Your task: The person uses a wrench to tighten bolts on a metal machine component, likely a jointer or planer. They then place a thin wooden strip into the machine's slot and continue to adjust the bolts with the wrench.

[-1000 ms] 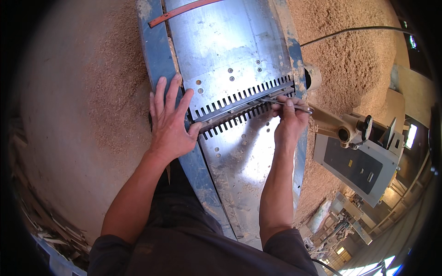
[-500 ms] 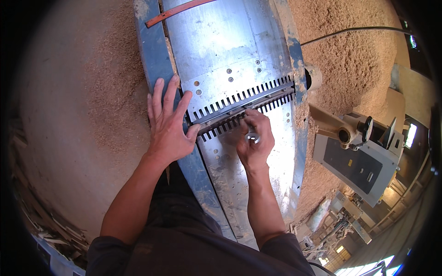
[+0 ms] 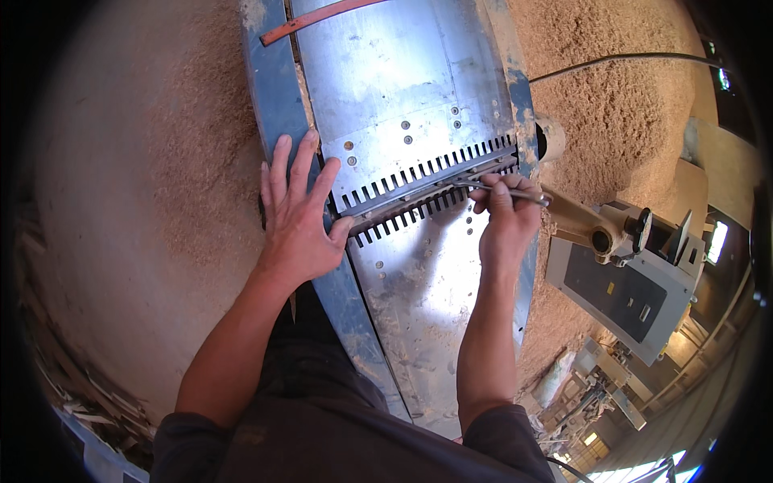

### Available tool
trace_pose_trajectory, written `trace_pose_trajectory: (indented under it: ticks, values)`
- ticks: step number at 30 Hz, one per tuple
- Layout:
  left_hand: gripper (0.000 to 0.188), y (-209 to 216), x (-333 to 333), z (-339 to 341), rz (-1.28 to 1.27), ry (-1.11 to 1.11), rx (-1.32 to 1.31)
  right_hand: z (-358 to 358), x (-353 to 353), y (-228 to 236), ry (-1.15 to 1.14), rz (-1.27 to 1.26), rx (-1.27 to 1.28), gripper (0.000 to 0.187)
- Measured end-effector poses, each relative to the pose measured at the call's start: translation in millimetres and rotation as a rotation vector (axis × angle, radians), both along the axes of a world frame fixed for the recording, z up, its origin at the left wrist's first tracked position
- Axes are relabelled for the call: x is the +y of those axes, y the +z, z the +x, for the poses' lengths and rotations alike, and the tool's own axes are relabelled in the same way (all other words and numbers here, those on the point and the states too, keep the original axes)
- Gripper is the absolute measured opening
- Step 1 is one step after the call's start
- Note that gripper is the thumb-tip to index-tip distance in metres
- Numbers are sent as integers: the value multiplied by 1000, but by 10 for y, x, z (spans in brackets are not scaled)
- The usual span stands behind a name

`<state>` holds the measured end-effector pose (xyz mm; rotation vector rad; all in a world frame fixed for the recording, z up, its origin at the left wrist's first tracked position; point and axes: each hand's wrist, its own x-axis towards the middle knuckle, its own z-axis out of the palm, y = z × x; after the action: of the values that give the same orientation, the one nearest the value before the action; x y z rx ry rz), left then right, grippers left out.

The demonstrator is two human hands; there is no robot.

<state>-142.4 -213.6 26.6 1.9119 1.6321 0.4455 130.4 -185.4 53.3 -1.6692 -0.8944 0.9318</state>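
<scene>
My left hand (image 3: 302, 229) lies spread over the blue left edge (image 3: 282, 101) of a jointer, its thumb by the near end of the cutter head (image 3: 427, 193). In my right hand (image 3: 510, 213) is a slim metal wrench (image 3: 527, 195), gripped by thumb and fingers. Its narrow tip reaches left into the slot, at the bolts along the cutter head; the exact contact is too small to tell. Comb-like slots line both steel table plates, the far plate (image 3: 386, 72) and the near plate (image 3: 419, 290).
An orange-red bar (image 3: 314, 22) crosses the far table. Wood shavings (image 3: 596, 121) are heaped on the right, with a black cable (image 3: 628, 56) over them. A grey machine box (image 3: 620, 282) stands right of the jointer. Scrap wood (image 3: 84, 378) lies at lower left.
My right hand has moved right along the cutter head, and the wrench has swung from pointing up toward me to lying nearly flat. My left hand stays in place on the edge.
</scene>
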Motion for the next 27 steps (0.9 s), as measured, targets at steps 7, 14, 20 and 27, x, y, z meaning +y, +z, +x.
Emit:
trace_pose_trajectory:
  ticks: [7, 14, 20, 27]
  values:
    - [78, -9, 0, 3, 3, -6, -5, -404, -402, -216, 221, 183, -469, 15]
    - [78, -10, 5, 4, 3, -2, -8, -349, -369, -184, 158, 12, -306, 14]
    - [78, 0, 5, -1, -2, -7, -10, 130, 27, -159, -1, -103, 239, 6]
    - [79, 8, 6, -6, -11, -6, -7, -104, -173, -82, -165, 97, 222, 8]
